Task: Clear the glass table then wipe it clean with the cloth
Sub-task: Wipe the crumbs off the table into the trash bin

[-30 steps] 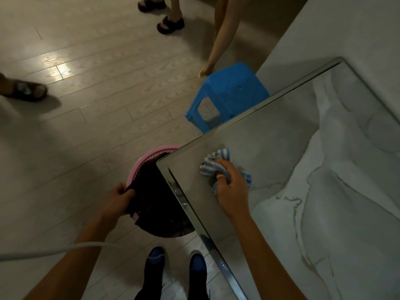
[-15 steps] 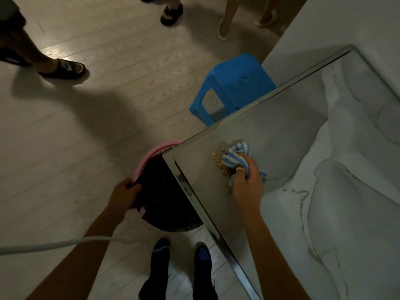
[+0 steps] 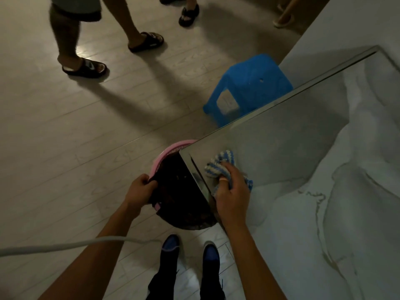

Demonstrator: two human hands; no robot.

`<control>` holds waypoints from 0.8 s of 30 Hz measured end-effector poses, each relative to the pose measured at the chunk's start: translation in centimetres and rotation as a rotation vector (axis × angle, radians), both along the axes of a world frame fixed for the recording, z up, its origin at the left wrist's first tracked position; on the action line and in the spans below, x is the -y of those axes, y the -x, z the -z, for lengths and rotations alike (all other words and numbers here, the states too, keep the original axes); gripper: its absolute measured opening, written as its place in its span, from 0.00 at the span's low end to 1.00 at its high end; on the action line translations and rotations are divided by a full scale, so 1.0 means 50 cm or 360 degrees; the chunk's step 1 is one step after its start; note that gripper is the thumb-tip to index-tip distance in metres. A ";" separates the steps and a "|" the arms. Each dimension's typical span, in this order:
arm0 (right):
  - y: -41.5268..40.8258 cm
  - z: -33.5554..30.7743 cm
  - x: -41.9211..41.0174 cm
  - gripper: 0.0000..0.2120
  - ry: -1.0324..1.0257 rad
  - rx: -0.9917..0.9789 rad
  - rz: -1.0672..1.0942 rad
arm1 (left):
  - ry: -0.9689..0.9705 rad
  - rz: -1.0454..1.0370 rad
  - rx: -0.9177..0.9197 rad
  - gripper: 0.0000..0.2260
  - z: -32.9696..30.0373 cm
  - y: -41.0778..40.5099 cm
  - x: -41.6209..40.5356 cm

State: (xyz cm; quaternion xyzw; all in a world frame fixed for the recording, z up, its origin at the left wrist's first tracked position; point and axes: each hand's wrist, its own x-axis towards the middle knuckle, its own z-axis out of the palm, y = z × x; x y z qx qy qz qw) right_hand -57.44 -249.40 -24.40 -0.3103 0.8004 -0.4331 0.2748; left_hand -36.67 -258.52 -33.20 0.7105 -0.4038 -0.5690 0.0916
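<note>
The glass table point(image 3: 303, 135) with a marbled white top fills the right side; its near-left corner points at me. My right hand point(image 3: 232, 191) presses a bunched blue-and-white striped cloth point(image 3: 218, 164) onto the glass right at that corner, close to the edge. Below the corner stands a pink bin point(image 3: 171, 148) lined with a dark bag. My left hand point(image 3: 140, 189) grips the bin's rim and bag on its left side. No crumbs show on the glass beside the cloth.
A blue plastic stool point(image 3: 251, 85) stands on the wooden floor against the table's far edge. Other people's legs in dark sandals point(image 3: 84, 67) stand at the top left. My own feet point(image 3: 190, 252) are below the bin. A pale cable point(image 3: 65, 245) crosses my left forearm.
My right hand has slid the cloth toward the table's corner edge above the bin; the yellowish crumbs seen beside the cloth half a second ago no longer show. A person has walked in at the top left.
</note>
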 end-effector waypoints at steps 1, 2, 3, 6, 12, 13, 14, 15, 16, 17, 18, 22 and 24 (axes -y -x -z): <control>-0.013 0.001 0.000 0.19 0.0021 0.0020 -0.0020 | 0.0003 0.0005 0.0002 0.05 0.000 0.001 -0.002; -0.028 0.003 0.000 0.19 0.0039 0.0032 -0.0035 | 0.0006 0.0007 0.0005 0.06 0.001 0.000 -0.006; -0.044 0.009 -0.001 0.19 0.0054 0.0023 -0.0048 | 0.0016 0.0010 0.0005 0.07 0.003 -0.001 -0.009; -0.097 0.028 -0.001 0.19 0.0084 -0.0076 -0.0090 | 0.0026 0.0011 -0.0001 0.04 0.001 -0.005 -0.016; -0.210 0.077 -0.042 0.19 -0.0084 -0.0139 -0.0463 | 0.0022 -0.0026 -0.0015 0.06 0.009 -0.027 -0.027; -0.220 0.094 -0.055 0.18 -0.0146 -0.0102 -0.0439 | 0.0023 -0.0029 -0.0012 0.06 0.011 -0.030 -0.030; -0.220 0.106 -0.063 0.18 -0.0200 -0.0071 -0.0332 | 0.0022 -0.0023 -0.0003 0.07 0.010 -0.032 -0.032; -0.216 0.114 -0.063 0.18 -0.0238 -0.0026 -0.0200 | 0.0026 -0.0016 0.0002 0.07 0.009 -0.036 -0.033; -0.206 0.116 -0.057 0.19 -0.0280 0.0010 -0.0133 | 0.0028 -0.0021 0.0001 0.07 0.009 -0.040 -0.034; -0.198 0.111 -0.049 0.19 -0.0297 0.0010 -0.0173 | 0.0027 -0.0035 0.0000 0.06 0.009 -0.045 -0.035; -0.192 0.104 -0.042 0.19 -0.0302 -0.0021 -0.0271 | 0.0029 -0.0036 0.0002 0.06 0.008 -0.049 -0.036; -0.180 0.081 -0.028 0.19 -0.0265 -0.0034 -0.0458 | 0.0002 -0.0059 0.0019 0.03 0.006 -0.060 -0.041; -0.172 0.076 -0.027 0.19 -0.0294 -0.0017 -0.0481 | -0.0010 -0.0069 -0.0001 0.03 0.005 -0.061 -0.039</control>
